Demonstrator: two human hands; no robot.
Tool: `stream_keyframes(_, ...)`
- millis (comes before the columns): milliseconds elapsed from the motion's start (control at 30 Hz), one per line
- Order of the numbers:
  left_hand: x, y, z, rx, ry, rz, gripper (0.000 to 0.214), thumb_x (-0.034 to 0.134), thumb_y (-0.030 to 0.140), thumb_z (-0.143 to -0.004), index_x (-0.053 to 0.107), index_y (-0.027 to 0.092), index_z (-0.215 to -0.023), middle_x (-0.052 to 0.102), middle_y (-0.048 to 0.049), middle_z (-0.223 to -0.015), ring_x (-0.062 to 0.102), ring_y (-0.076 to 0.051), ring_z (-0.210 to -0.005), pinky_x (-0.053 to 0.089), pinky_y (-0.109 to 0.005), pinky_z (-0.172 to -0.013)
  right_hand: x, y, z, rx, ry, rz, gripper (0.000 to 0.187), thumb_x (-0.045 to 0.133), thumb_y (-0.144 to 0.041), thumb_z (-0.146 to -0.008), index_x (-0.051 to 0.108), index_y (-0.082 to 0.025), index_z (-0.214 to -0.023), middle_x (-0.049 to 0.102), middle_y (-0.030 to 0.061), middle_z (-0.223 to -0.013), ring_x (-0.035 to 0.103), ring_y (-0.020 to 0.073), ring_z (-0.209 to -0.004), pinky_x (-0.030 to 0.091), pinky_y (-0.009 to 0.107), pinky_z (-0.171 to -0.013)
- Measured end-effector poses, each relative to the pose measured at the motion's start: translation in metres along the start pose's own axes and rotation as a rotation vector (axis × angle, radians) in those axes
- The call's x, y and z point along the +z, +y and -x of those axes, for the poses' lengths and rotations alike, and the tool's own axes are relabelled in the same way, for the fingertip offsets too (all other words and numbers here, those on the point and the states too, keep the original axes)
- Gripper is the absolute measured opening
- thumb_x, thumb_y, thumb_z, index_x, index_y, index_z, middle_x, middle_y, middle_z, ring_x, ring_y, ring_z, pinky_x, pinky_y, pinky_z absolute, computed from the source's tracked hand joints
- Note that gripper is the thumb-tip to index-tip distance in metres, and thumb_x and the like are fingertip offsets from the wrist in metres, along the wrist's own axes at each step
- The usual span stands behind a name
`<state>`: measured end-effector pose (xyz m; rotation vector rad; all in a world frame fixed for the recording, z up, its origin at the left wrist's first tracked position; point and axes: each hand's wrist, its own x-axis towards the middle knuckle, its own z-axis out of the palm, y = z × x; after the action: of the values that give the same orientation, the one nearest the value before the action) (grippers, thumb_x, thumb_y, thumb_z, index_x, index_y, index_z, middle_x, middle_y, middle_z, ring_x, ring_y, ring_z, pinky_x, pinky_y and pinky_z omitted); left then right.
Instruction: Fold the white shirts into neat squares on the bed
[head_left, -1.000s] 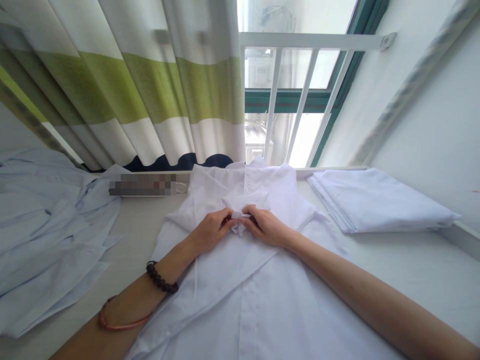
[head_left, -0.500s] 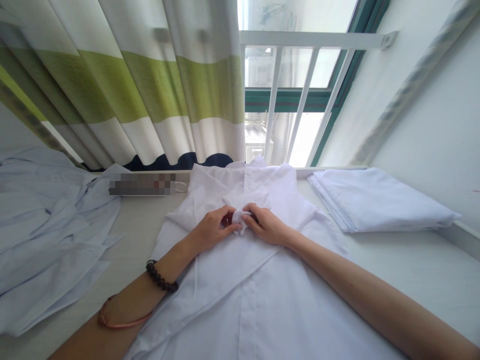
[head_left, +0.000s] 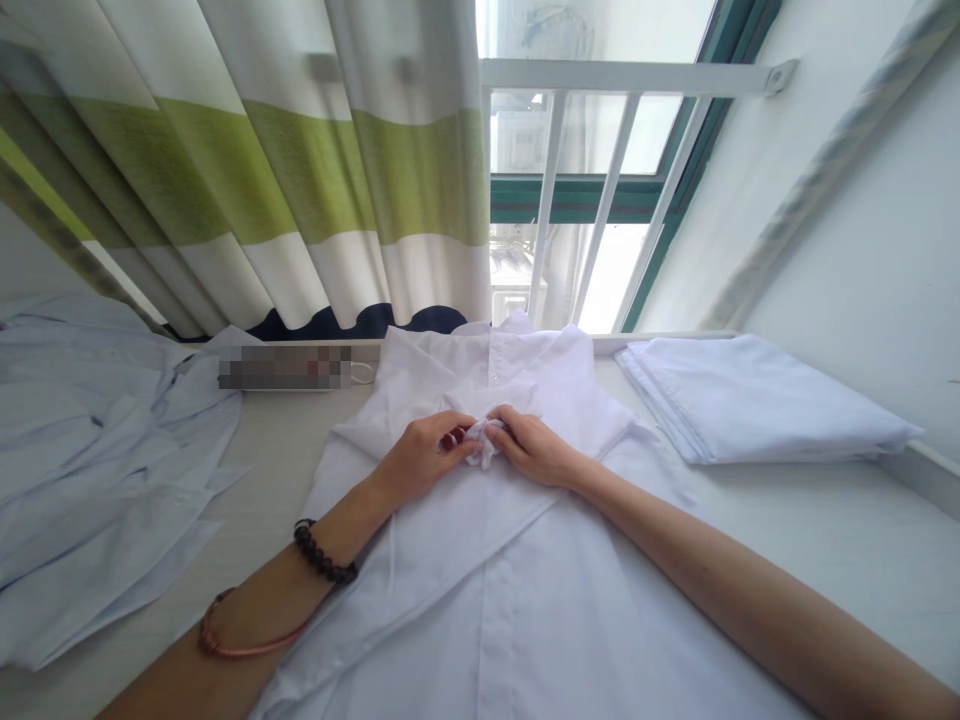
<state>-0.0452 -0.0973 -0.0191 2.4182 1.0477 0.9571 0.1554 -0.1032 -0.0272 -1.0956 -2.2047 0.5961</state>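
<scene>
A white shirt (head_left: 499,600) is spread out on the pale surface before me, its button placket running down the middle. Over its chest, my left hand (head_left: 429,447) and my right hand (head_left: 534,447) meet at a bunched piece of white cloth (head_left: 486,450), which looks like the shirt's cuff. Both hands are closed on it, thumbs towards me. The fingertips are partly hidden behind the cloth. The left wrist carries a dark bead bracelet and a copper-coloured bangle.
To the left lies a loose heap of white shirts (head_left: 112,450). A folded white stack (head_left: 765,400) rests at the right by the wall. A blurred-out flat item (head_left: 285,368) sits by the back edge. Behind are a striped curtain (head_left: 420,170) and a white railing (head_left: 626,77).
The bit of cloth between my fingers has become more crumpled, with the hands shifting only slightly. The shirt, heap and folded stack have stayed where they were.
</scene>
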Motion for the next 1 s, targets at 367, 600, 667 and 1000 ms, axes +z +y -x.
stream_keyframes(367,0.0006,0.0017,0.0001,-0.031,0.014,-0.041,0.027,0.057,0.042,-0.086,0.067,0.018,-0.090,0.071,-0.0015,-0.079,0.062,-0.013,-0.064,0.049,-0.023,-0.066,-0.0023,-0.0007,0.0008,-0.008,-0.010,-0.030,0.015,0.037,-0.029,-0.096,0.048,-0.020,-0.092,0.060,0.0016,-0.079,0.056,0.0157,-0.071,0.040,0.028,-0.068)
stream_keyframes(600,-0.0002,-0.0012,-0.0004,-0.023,0.022,0.005,0.025,0.056,0.037,-0.087,0.068,0.016,-0.093,0.072,-0.0029,-0.083,0.065,-0.014,-0.070,0.049,-0.022,-0.067,-0.0065,0.0004,0.0018,-0.029,-0.041,-0.119,0.016,0.047,-0.031,-0.091,0.051,-0.018,-0.098,0.057,-0.0010,-0.071,0.051,0.0135,-0.062,0.037,0.026,-0.059)
stream_keyframes(667,-0.0006,-0.0014,-0.0006,-0.021,0.021,0.009,0.024,0.056,0.036,-0.087,0.068,0.016,-0.093,0.072,-0.0030,-0.083,0.064,-0.014,-0.069,0.049,-0.022,-0.067,-0.0067,0.0015,0.0016,-0.036,-0.050,-0.143,0.018,0.048,-0.033,-0.090,0.052,-0.017,-0.099,0.056,-0.0011,-0.070,0.050,0.0131,-0.060,0.036,0.025,-0.058)
stream_keyframes(1000,-0.0007,-0.0030,-0.0005,-0.025,0.000,-0.002,0.024,0.055,0.036,-0.087,0.068,0.017,-0.094,0.071,-0.0028,-0.084,0.062,-0.014,-0.069,0.049,-0.022,-0.067,-0.0063,0.0005,0.0014,-0.033,-0.032,-0.089,0.014,0.049,-0.030,-0.090,0.053,-0.018,-0.095,0.055,-0.0025,-0.067,0.050,0.0125,-0.059,0.036,0.025,-0.058)
